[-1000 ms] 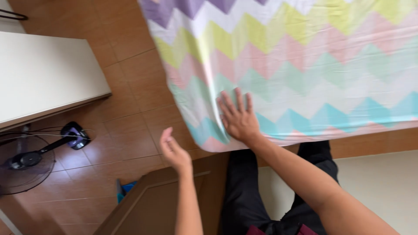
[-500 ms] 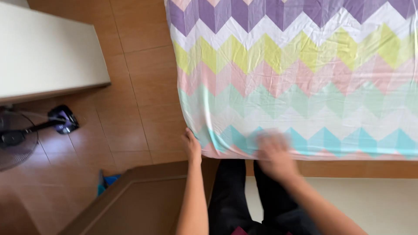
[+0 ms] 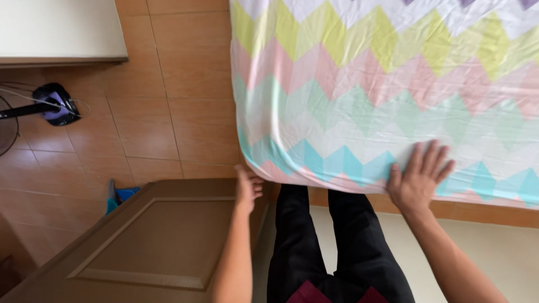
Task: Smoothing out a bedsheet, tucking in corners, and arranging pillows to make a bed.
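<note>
A bedsheet with pastel zigzag bands of yellow, pink, green and blue lies spread over the bed, slightly wrinkled. The right hand presses flat on its near edge, fingers splayed and released. The left hand curls loosely beneath the sheet's corner, grasping nothing visible.

The bed sheet carries a zigzag pattern in pastel bands: white, yellow-green, pink, mint green, white again, then turquoise, with a pink edge at the bottom. The floor tiles are warm orange-brown with thin pale joints. The door is mid-brown wood. The trousers are black. The fan base is black with a purple patch. The wall is cream
</note>
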